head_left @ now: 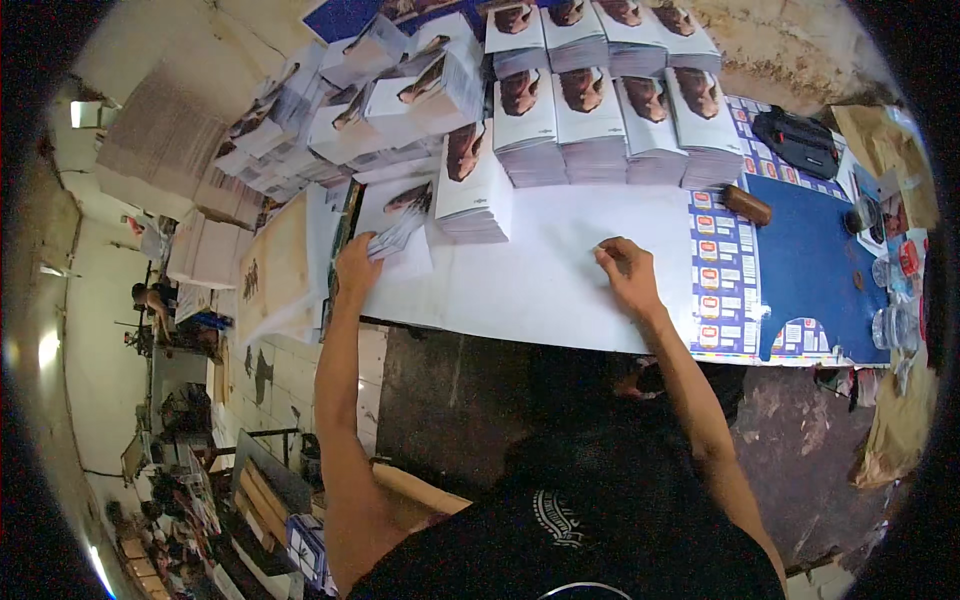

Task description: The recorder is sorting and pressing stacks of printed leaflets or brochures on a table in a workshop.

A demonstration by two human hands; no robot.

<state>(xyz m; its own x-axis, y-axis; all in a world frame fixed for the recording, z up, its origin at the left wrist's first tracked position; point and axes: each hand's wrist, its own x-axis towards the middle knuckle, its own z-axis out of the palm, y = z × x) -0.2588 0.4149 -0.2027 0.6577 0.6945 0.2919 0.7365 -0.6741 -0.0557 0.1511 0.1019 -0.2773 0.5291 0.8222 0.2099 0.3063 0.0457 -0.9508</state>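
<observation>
1. A thin, fanned sheaf of white printed paper (402, 236) is pinched in the left hand (358, 262) at the white worktop's (575, 285) left end; leaves could slip or crease — only one edge looks gripped.
2. The right hand (630, 275) curls loosely over the worktop, apparently holding nothing.
3. Beside the sheaf, the white, brown-pictured booklet stack (470, 205) could topple if bumped.
4. Far right, clear plastic tubs (886, 328) — contents indistinct.

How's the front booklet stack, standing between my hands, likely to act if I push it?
The stack is probably heavy for its size, being many paper layers packed tight. Upper booklets may slide off, since I see no band around it. Pushed high, it could lean, as it stands tall and narrow.
</observation>
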